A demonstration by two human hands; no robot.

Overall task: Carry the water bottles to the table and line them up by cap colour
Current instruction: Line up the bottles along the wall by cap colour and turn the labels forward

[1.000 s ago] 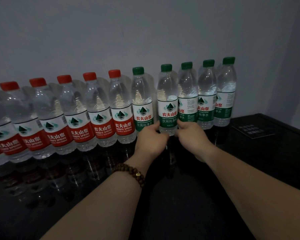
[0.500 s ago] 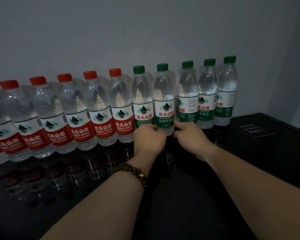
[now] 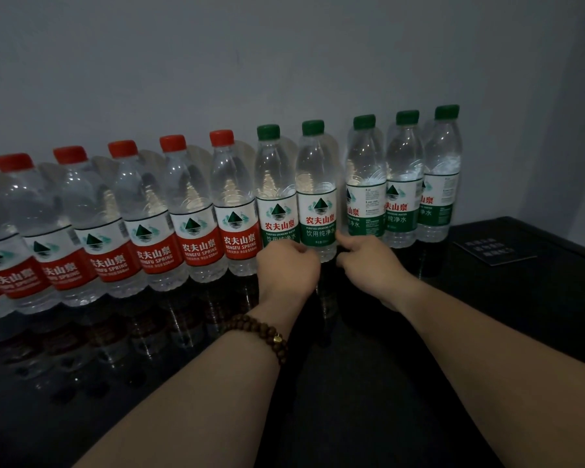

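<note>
I am looking down at two hands meeting on one green-capped bottle [image 3: 318,197], which is standing upright in the row along the table's [image 3: 352,393] far edge, close to the wall [image 3: 284,62]. The left hand [image 3: 289,270] is lying knuckles-up at the bottle's lower left side with its fingers curled out of my sight, so I cannot tell whether it is gripping the bottle or only resting against it. It is also covering the foot of the green neighbour [image 3: 274,184] standing just beside on the left. The right hand [image 3: 372,265] is not wrapping anything: its forefinger [image 3: 347,240] is reaching out straight, tip touching the label's lower right edge, with the other fingers folded under. A small gap is showing between the bottle and the three greens [image 3: 402,197] toward the far right corner. The reds [image 3: 196,214] are standing shoulder to shoulder toward the left edge. A bead bracelet [image 3: 260,329] is sitting on the left wrist, and a dark card [image 3: 493,253] is lying near the right edge.
</note>
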